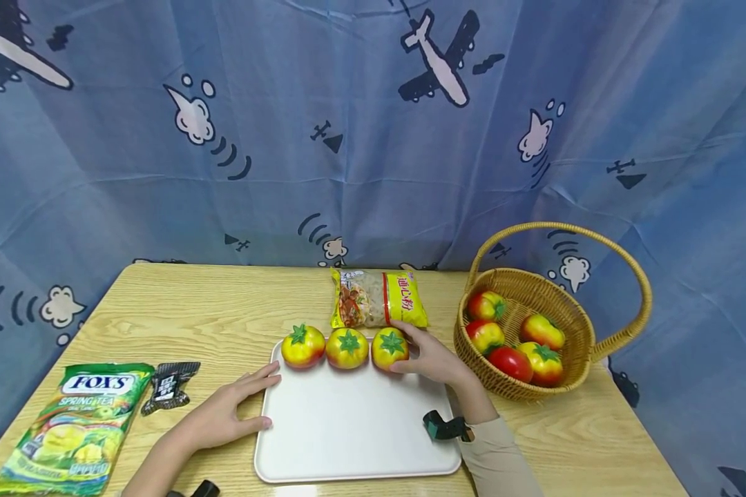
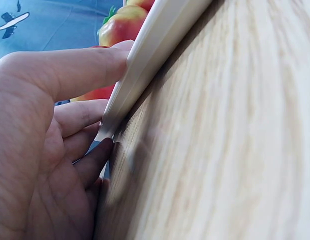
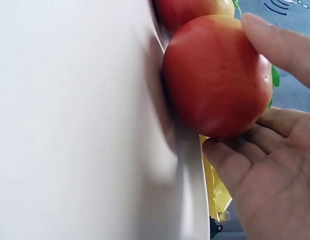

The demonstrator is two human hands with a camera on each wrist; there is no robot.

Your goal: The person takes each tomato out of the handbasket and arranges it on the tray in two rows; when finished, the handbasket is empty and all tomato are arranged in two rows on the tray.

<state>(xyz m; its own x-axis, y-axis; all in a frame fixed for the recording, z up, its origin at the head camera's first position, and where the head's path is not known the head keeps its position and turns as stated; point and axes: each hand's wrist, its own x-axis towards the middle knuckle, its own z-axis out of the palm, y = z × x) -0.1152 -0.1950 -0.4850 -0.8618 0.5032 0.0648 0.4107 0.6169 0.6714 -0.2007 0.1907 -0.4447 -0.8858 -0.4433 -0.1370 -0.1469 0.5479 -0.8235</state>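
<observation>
Three red-and-yellow tomatoes with green leafy tops stand in a row along the far edge of a white tray [image 1: 354, 428]: a left one [image 1: 303, 346], a middle one [image 1: 347, 348] and a right one [image 1: 389, 348]. My right hand [image 1: 432, 357] holds the right tomato, thumb on its near side and fingers round its far right side. In the right wrist view that tomato [image 3: 217, 77] sits between thumb and fingers at the tray's rim. My left hand [image 1: 224, 414] touches the tray's left edge with thumb and fingertips, its fingers spread and fairly straight.
A wicker basket [image 1: 587, 345] with a tall handle stands at the right, several tomatoes inside. Behind the tray lies a yellow pasta bag [image 1: 379, 298]. On the left are a green candy bag [image 1: 74, 428] and a small black packet [image 1: 170, 386]. A blue curtain [image 1: 348, 138] hangs behind the table.
</observation>
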